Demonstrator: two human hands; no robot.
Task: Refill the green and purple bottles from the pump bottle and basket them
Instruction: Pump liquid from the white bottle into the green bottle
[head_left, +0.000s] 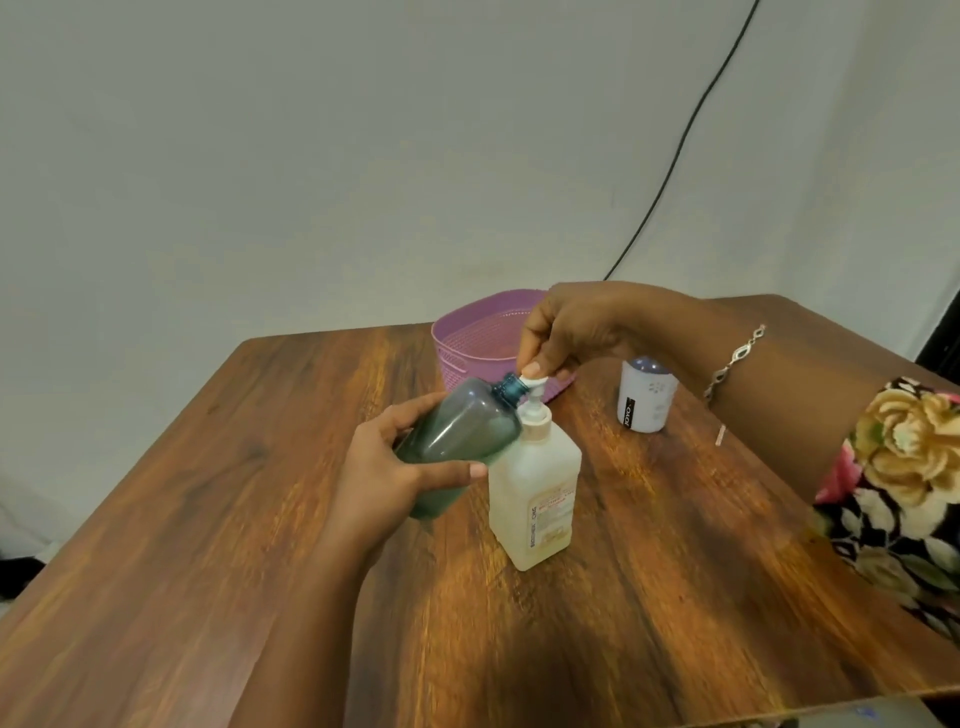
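My left hand (387, 467) grips the green bottle (457, 431), tilted with its open neck up against the nozzle of the pump bottle (535, 488). The pump bottle is cream-white and stands upright in the middle of the wooden table (208, 519). My right hand (566, 332) comes from above, its fingertips closed on the white pump head. The purple bottle (647, 397), white with a purple top, stands upright to the right, apart from both hands. A pink-purple basket (467, 343) sits at the table's far edge, behind the pump bottle.
A black cable (675, 156) runs down the grey wall behind the table. A small thin stick-like item (720, 435) lies on the table right of the purple bottle. The table's front edge is near the bottom right.
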